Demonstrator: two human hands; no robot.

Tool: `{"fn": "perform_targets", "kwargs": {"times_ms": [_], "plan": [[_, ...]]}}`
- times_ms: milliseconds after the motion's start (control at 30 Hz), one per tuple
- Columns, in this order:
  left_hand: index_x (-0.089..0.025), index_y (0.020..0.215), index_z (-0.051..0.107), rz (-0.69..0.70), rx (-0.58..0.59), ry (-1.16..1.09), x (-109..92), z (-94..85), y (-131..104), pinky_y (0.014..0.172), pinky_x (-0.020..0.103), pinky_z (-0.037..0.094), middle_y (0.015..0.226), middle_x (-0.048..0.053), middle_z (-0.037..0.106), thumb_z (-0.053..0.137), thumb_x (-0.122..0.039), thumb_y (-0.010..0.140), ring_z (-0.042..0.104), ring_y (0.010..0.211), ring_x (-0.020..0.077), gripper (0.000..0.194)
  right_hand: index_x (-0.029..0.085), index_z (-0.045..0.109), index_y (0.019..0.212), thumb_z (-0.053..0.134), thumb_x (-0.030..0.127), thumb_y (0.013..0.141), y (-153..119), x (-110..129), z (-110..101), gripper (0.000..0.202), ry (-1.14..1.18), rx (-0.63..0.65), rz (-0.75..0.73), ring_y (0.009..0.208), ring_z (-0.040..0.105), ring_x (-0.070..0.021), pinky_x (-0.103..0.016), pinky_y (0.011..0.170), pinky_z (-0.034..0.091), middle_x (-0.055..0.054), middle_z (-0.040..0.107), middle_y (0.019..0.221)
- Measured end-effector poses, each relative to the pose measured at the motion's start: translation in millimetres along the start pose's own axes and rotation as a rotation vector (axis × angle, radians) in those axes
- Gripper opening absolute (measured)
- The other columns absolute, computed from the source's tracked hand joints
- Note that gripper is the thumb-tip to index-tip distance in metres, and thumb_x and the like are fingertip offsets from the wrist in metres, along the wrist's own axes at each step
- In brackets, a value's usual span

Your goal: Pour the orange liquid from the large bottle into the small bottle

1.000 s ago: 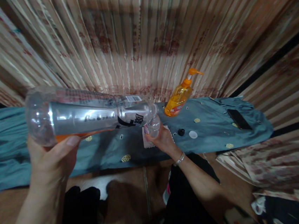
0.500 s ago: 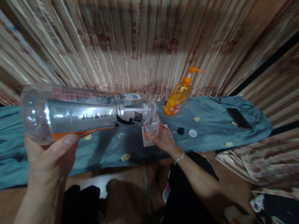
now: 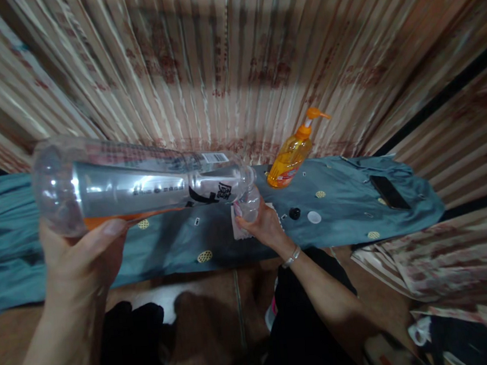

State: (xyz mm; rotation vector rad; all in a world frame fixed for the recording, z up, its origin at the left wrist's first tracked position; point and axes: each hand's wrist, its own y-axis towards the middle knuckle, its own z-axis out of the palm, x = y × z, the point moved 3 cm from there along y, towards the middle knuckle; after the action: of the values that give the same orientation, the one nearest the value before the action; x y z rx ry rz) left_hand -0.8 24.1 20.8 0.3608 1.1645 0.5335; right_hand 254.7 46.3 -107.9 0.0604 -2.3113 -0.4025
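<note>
Left hand (image 3: 89,252): cupped under the base of a large clear bottle (image 3: 140,184), tipped nearly level above the tabletop (image 3: 168,253), apparently to align its neck with a small clear container (image 3: 252,206). Right hand (image 3: 262,225): closed round that container, between far and near edges, probably for steadiness. Pump bottle (image 3: 290,159): by far edge. Phone (image 3: 390,192): toward right edge.

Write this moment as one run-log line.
Left hand: grips large bottle, tipped sideways | Right hand: holds small clear container at bottle's neck end | On cloth: pump bottle, phone
</note>
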Motion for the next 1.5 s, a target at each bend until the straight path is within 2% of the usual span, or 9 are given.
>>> {"fn": "perform_targets", "kwargs": {"times_ms": [133, 367, 733, 967, 1133, 1267, 1500], "plan": [[-0.034, 0.118, 0.053, 0.018, 0.006, 0.0, -0.8, 1.6, 0.9, 0.083, 0.049, 0.058, 0.108, 0.001, 0.065, 0.084, -0.016, 0.049, 0.064, 0.103, 0.0278, 0.079, 0.014, 0.045, 0.128, 0.071, 0.033, 0.07, -0.1, -0.2, 0.2, 0.067, 0.001, -0.001, 0.002, 0.098, 0.067, -0.0268, -0.037, 0.084, 0.054, -0.011, 0.069, 0.108], [-0.033, 0.117, 0.054, 0.004, -0.006, 0.007, 0.4, 5.3, 1.4, 0.081, 0.051, 0.058, 0.105, 0.001, 0.065, 0.085, -0.017, 0.049, 0.068, 0.089, 0.0246, 0.076, 0.014, 0.045, 0.129, 0.071, 0.033, 0.069, 0.0, -1.0, 0.4, 0.068, -0.012, 0.014, 0.02, 0.097, 0.067, -0.0274, -0.038, 0.084, 0.054, -0.011, 0.069, 0.107], [-0.036, 0.118, 0.052, 0.003, 0.003, 0.022, 1.3, 1.1, 2.3, 0.085, 0.056, 0.055, 0.111, 0.002, 0.063, 0.086, -0.02, 0.046, 0.064, 0.103, 0.0299, 0.081, 0.015, 0.047, 0.125, 0.071, 0.031, 0.069, -0.1, 0.8, -0.2, 0.063, 0.008, -0.001, -0.01, 0.095, 0.068, -0.026, -0.036, 0.082, 0.055, -0.01, 0.07, 0.106], [-0.036, 0.12, 0.052, -0.003, 0.017, 0.027, 0.2, 3.0, 2.4, 0.083, 0.058, 0.056, 0.112, 0.003, 0.063, 0.086, -0.021, 0.047, 0.065, 0.102, 0.0316, 0.082, 0.014, 0.047, 0.126, 0.07, 0.033, 0.069, 0.0, -1.1, 0.8, 0.065, -0.005, -0.007, -0.014, 0.096, 0.068, -0.0266, -0.036, 0.083, 0.055, -0.011, 0.069, 0.108], [-0.038, 0.121, 0.05, -0.003, 0.006, 0.045, -1.1, 1.1, 1.1, 0.081, 0.052, 0.058, 0.111, 0.002, 0.063, 0.085, -0.023, 0.049, 0.066, 0.099, 0.028, 0.081, 0.015, 0.047, 0.126, 0.07, 0.032, 0.069, 0.2, -3.9, 2.4, 0.065, 0.008, -0.014, -0.023, 0.097, 0.068, -0.0254, -0.035, 0.084, 0.055, -0.01, 0.069, 0.108], [-0.038, 0.122, 0.049, -0.03, -0.011, 0.013, -1.4, 2.5, 0.6, 0.08, 0.049, 0.059, 0.111, 0.002, 0.065, 0.084, -0.018, 0.048, 0.066, 0.099, 0.0283, 0.084, 0.014, 0.046, 0.127, 0.071, 0.033, 0.069, 0.0, -1.4, 0.8, 0.066, -0.008, 0.003, -0.014, 0.098, 0.067, -0.0262, -0.036, 0.085, 0.054, -0.011, 0.069, 0.109], [-0.038, 0.12, 0.051, -0.045, -0.052, -0.005, 1.6, 2.1, 0.8, 0.071, 0.038, 0.062, 0.103, 0.001, 0.068, 0.085, -0.017, 0.045, 0.068, 0.081, 0.0208, 0.086, 0.015, 0.048, 0.125, 0.071, 0.035, 0.069, -0.6, -1.1, 0.3, 0.064, -0.029, -0.003, 0.016, 0.095, 0.068, -0.0277, -0.038, 0.082, 0.055, -0.011, 0.07, 0.106]]}}
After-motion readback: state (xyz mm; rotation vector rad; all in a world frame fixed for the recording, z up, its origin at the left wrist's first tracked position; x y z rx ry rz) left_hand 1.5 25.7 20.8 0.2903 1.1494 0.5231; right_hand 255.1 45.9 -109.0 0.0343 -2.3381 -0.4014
